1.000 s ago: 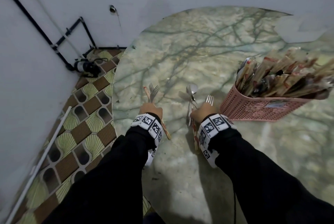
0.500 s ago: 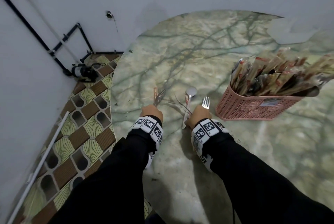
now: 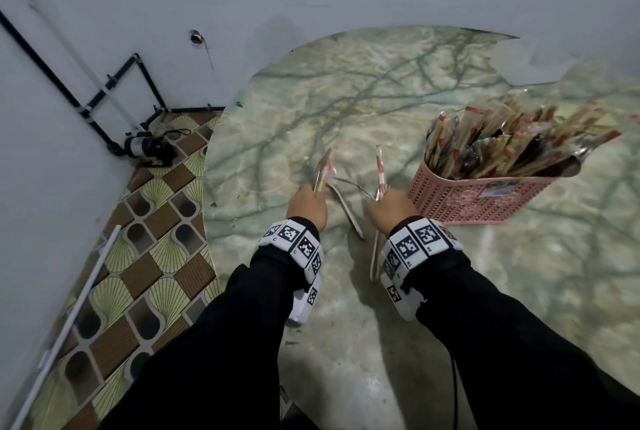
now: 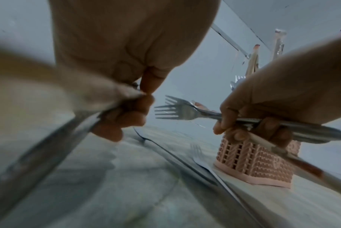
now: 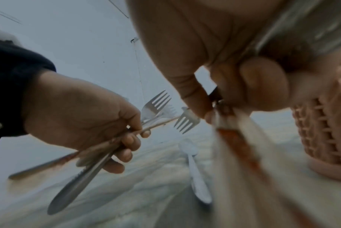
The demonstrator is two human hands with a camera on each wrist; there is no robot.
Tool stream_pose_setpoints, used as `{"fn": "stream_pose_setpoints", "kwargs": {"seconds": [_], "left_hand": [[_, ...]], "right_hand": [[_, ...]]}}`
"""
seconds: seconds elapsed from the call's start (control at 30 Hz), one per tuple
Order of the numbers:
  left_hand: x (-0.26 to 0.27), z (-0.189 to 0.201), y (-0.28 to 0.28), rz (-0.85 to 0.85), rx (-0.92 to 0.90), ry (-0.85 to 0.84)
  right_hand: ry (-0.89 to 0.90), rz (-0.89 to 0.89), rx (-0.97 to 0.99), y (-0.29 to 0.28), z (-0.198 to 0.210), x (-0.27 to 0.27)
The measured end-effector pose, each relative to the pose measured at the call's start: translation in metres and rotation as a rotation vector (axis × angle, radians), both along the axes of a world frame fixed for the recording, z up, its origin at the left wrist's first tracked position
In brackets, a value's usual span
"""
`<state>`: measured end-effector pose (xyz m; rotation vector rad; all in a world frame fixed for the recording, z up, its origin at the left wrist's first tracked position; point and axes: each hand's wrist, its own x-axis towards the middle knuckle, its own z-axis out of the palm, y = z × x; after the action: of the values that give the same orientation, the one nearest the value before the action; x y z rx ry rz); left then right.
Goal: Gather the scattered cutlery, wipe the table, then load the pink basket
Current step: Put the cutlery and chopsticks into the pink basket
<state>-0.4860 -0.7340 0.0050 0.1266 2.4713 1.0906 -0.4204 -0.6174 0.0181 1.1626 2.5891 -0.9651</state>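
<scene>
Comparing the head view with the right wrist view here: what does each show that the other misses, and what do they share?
Only the head view shows the wrapped chopsticks crowding the pink basket, the patterned floor tiles and the wall pipes. Only the right wrist view shows the left hand's fingers curled round a fork and a wrapped chopstick pair, and a spoon lying on the table. Both show the left hand, the right hand, the basket and the table.

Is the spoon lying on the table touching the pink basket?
Apart. The right wrist view shows the spoon flat on the table, with bare tabletop between it and the pink basket.
</scene>
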Motion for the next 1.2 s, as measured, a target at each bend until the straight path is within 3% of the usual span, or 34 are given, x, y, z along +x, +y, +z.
{"fn": "stream_pose_setpoints", "kwargs": {"seconds": [0.17, 0.33, 0.53, 0.7, 1.2], "left_hand": [[0.009, -0.008, 0.018, 0.054, 0.058, -0.032], [0.010, -0.018, 0.029, 0.102, -0.005, -0.057], [0.005, -0.019, 0.042, -0.113, -0.204, -0.019], [0.003, -0.021, 0.042, -0.135, -0.286, 0.062], [0.016, -0.020, 0.024, -0.171, -0.331, 0.030]], "right_hand": [[-0.028, -0.070, -0.021, 0.007, -0.009, 0.010], [-0.044, -0.109, -0.045, 0.009, -0.017, 0.013], [-0.128, -0.016, 0.018, 0.002, -0.024, 0.007], [-0.149, 0.041, 0.093, 0.007, -0.020, 0.003], [-0.126, 0.000, 0.087, 0.004, -0.017, 0.027]]}}
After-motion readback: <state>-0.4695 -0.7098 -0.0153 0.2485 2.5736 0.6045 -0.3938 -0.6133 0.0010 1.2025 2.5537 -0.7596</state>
